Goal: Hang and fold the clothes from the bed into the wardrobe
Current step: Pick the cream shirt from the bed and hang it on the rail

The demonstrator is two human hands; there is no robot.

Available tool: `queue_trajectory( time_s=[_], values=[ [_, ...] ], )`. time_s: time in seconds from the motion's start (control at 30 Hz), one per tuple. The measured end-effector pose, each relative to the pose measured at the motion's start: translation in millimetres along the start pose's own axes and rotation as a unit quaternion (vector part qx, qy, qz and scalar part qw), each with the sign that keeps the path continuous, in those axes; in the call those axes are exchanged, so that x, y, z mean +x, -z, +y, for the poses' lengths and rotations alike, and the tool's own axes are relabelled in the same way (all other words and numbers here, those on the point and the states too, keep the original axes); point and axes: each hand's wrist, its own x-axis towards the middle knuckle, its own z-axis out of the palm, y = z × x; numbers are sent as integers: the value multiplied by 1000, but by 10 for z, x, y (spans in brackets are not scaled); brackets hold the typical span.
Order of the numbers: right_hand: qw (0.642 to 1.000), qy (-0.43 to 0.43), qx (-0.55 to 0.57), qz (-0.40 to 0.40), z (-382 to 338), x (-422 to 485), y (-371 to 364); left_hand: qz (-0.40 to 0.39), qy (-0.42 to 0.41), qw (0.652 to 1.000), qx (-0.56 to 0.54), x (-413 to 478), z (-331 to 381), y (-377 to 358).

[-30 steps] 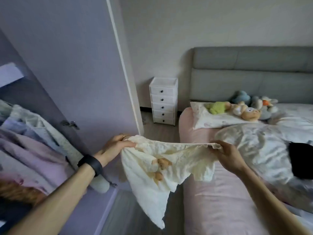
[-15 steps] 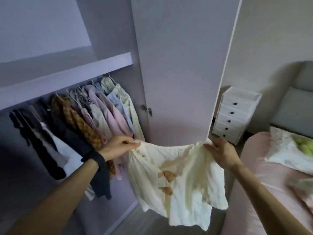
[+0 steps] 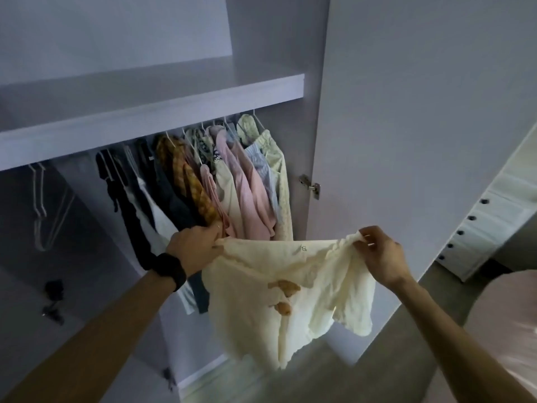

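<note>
A crinkled cream cotton top [image 3: 290, 289] with tan bear patches hangs stretched between both hands before the open lilac wardrobe [image 3: 151, 112]; the left hand [image 3: 194, 245] and right hand [image 3: 377, 254] each pinch its upper edge.

We find dim, soft light, brighter toward the right; the wardrobe [image 3: 151, 117] lies in deep shadow at lower left. Straight lines bow at the frame edges; we note slight softness throughout.

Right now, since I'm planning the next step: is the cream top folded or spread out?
Spread: the top hangs open from its upper edge, pinched wide apart by the left hand and right hand.
</note>
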Motion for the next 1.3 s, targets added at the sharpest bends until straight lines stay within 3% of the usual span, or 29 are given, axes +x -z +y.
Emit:
queue_trajectory(
  time_s=[0.07,0.13,0.2,0.27,0.37,0.57,0.63,0.73,0.83,1.03,1.2,1.3],
  values=[
    [999,50,-16,3,-73,135,-151,-20,-9,999,43,-20,-47,-81],
    [996,84,-32,0,-147,305,-285,-32,33,995,-92,-29,-84,-127],
    [995,83,-52,-10,-171,464,-388,-65,103,939,-323,-22,-102,-94],
    [995,72,-52,-39,-166,646,-521,-122,171,862,-462,-37,-106,-26],
    [997,47,-24,-63,-162,877,-702,-181,192,820,-508,-117,-94,53],
    [979,55,48,-189,-367,1246,-1060,-186,190,725,-635,-333,-129,131],
    [965,53,87,-242,-445,1277,-1157,-142,211,744,-618,-428,-143,105],
    [952,113,42,-283,-459,1338,-1262,-34,307,791,-528,-591,-194,71],
    [945,139,19,-296,-412,1421,-1318,-8,367,837,-406,-844,-256,71],
    [925,265,66,-264,-519,1262,-1558,69,422,792,-436,-1256,-116,2],
    [853,316,167,-379,-1002,691,-1715,166,397,799,-420,-1173,118,25],
    [819,324,207,-427,-1355,345,-1799,171,376,830,-374,-1119,209,60]
  ],
)
